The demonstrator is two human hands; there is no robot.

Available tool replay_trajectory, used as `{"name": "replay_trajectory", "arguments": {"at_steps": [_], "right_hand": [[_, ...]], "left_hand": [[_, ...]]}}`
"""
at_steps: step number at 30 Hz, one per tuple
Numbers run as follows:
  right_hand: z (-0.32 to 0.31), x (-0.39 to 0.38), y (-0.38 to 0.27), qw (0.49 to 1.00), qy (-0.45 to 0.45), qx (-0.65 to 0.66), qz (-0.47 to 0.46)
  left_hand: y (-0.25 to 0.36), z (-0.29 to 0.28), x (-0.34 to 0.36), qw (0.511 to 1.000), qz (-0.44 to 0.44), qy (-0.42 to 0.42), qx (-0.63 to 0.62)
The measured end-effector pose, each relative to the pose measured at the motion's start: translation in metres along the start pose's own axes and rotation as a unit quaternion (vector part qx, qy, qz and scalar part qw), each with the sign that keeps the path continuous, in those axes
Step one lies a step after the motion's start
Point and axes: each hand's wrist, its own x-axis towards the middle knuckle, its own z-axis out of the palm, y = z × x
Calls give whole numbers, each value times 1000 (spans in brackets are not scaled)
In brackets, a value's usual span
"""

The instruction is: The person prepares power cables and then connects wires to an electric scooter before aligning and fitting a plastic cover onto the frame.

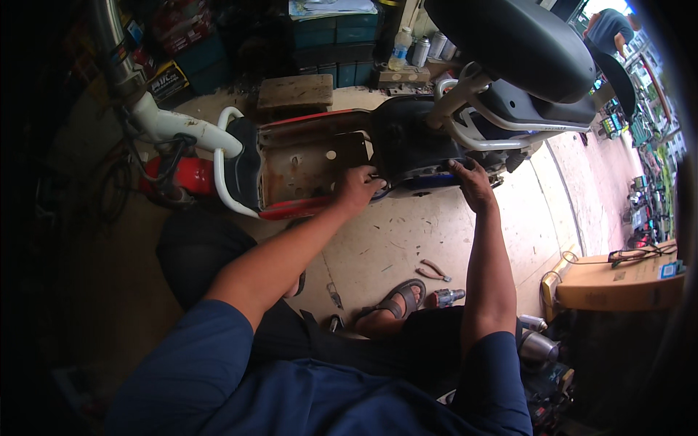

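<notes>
A scooter with a white frame stands across in front of me, its rusty metal footboard tray (298, 171) bare and edged in red. Behind that tray, below the seat (523, 43), sits a black plastic cover (407, 138). My left hand (356, 189) is closed at the cover's near front corner, fingers curled together; what they pinch is too small to make out. Farther right, my right hand (476, 185) grips the cover's lower near edge, thumb on top and the other fingers partly hidden beneath.
Pliers (434, 271) and a power tool (447, 296) lie on the floor by my sandalled foot. A cardboard box (618, 280) stands at right. Beyond the scooter are a wooden stool (294, 92), a bottle (400, 49) and spray cans (421, 52). Another person (611, 33) bends outside.
</notes>
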Motion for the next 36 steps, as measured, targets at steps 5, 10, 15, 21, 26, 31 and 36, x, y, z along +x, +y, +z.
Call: {"name": "replay_trajectory", "arguments": {"at_steps": [5, 10, 15, 21, 26, 31, 36], "right_hand": [[-6, 5, -5, 999, -31, -22, 38], [-2, 4, -9, 998, -44, -16, 38], [7, -4, -12, 998, -46, 35, 1], [2, -13, -17, 998, -47, 29, 3], [6, -13, -17, 999, -37, 11, -9], [-7, -6, -6, 1000, -14, -16, -19], [4, -14, -11, 1000, 9, -10, -28]], "left_hand": [[14, -7, -3, 999, -11, -27, 38], [6, -3, -3, 999, -6, -8, 37], [0, -2, -2, 999, 9, 5, 48], [8, 1, -3, 999, -2, -3, 54], [6, -3, -4, 995, 11, -6, 102], [31, 3, -10, 994, 16, 9, 106], [36, 3, -20, 990, 61, 39, 117]]}}
